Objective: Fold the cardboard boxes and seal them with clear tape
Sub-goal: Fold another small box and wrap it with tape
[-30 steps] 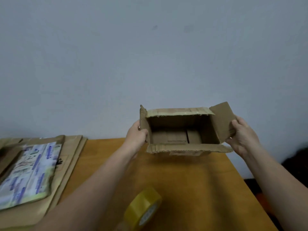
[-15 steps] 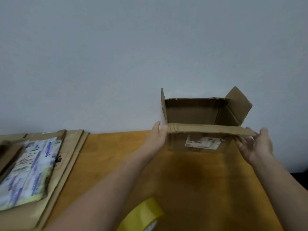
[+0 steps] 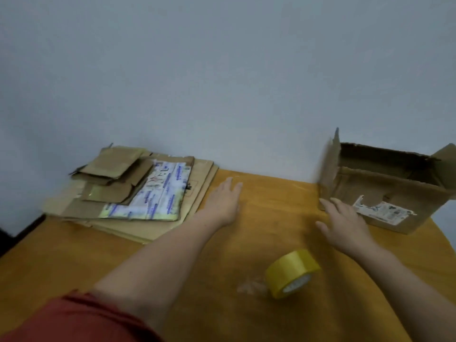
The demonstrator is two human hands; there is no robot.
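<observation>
Cardboard box (image 3: 385,193), open at the top, stands at the right of the frame on the far right part of the table (image 3: 172,262), close to the wall (image 3: 222,82). Its flaps stand up or splay outward, and a torn white label (image 3: 385,212) shows on its near side. Yellow tape (image 3: 292,272) sits in the lower centre of the frame, its core facing the lower right, well apart from the box.

Left hand (image 3: 223,201), at centre frame, reaches out over bare table between the stack (image 3: 138,191) and the box. Its fingers (image 3: 232,187) are straight and close together and hold nothing; whether the palm touches the table cannot be told.

Right hand (image 3: 345,223), blurred, lies just beside the near left corner of the box. Its fingers (image 3: 332,203) are loosely spread and hold nothing; whether they touch the box cannot be told.

Flattened cardboard makes up the stack, left of centre and by the wall, with a printed sheet (image 3: 158,196) and smaller folded pieces on top. Red sleeve (image 3: 74,319) fills the lower left corner.
</observation>
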